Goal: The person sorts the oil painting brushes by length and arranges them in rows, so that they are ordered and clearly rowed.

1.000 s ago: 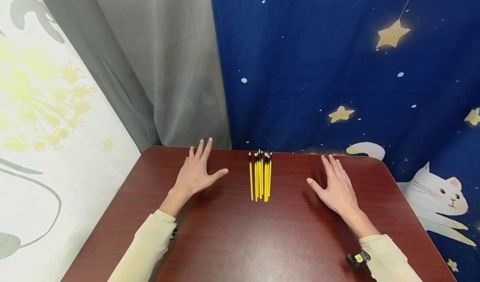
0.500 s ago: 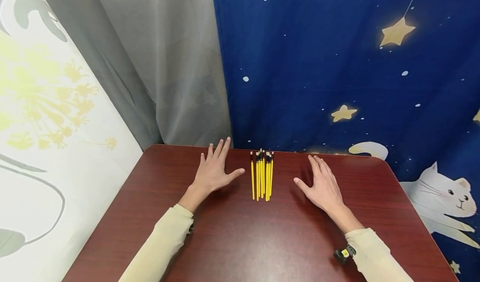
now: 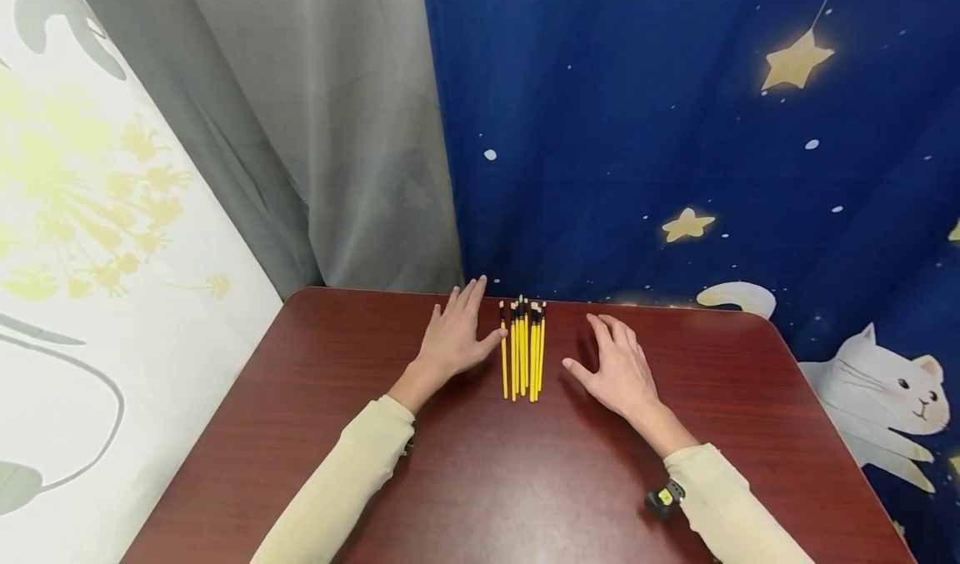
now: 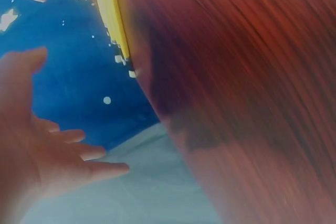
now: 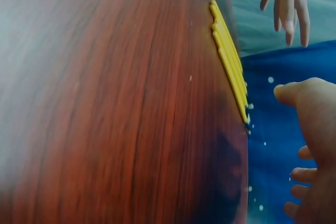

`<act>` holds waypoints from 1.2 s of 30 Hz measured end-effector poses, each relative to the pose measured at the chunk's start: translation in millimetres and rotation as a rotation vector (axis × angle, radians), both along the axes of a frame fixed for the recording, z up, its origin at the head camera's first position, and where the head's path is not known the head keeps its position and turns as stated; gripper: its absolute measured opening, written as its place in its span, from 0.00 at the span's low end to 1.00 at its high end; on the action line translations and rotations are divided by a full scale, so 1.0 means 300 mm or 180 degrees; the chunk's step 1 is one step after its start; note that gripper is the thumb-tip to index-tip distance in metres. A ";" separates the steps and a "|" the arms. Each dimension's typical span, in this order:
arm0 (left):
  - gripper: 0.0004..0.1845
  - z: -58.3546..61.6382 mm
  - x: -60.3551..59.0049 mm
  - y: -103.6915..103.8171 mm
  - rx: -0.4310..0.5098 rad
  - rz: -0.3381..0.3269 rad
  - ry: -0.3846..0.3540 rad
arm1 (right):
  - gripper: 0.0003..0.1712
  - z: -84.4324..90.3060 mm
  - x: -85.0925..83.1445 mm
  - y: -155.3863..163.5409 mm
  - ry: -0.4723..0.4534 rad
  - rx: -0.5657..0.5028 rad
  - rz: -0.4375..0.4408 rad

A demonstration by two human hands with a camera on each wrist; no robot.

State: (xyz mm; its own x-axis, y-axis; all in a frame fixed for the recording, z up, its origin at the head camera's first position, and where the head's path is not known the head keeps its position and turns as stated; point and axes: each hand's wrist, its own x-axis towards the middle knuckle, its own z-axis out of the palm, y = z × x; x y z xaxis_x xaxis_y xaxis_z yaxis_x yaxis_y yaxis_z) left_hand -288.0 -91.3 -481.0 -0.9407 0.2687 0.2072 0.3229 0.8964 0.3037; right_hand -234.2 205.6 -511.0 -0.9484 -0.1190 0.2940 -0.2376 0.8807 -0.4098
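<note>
Several paintbrushes with yellow handles and pale tips lie side by side on the dark red table, tips toward its far edge. My left hand hovers just left of them, fingers spread, its thumb overlapping the leftmost brush in the head view; the left wrist view shows nothing in that hand. On the other side, my right hand is held a short gap away, thumb apart from the fingers and nothing in it. The right wrist view shows the brushes beyond the thumb.
The wooden table ends just behind the brush tips. Behind it hang a grey curtain and a blue curtain with stars and a cat. A white patterned wall borders the left side. Each wrist wears a small camera.
Both hands have moved inward toward the paintbrushes, the left hand to the right and the right hand to the left. The brushes stay where they were.
</note>
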 end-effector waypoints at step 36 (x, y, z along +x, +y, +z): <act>0.22 -0.027 -0.102 0.257 -0.0585 0.0321 -0.0845 | 0.10 -0.032 -0.099 -0.278 -0.0527 -0.0213 -0.0515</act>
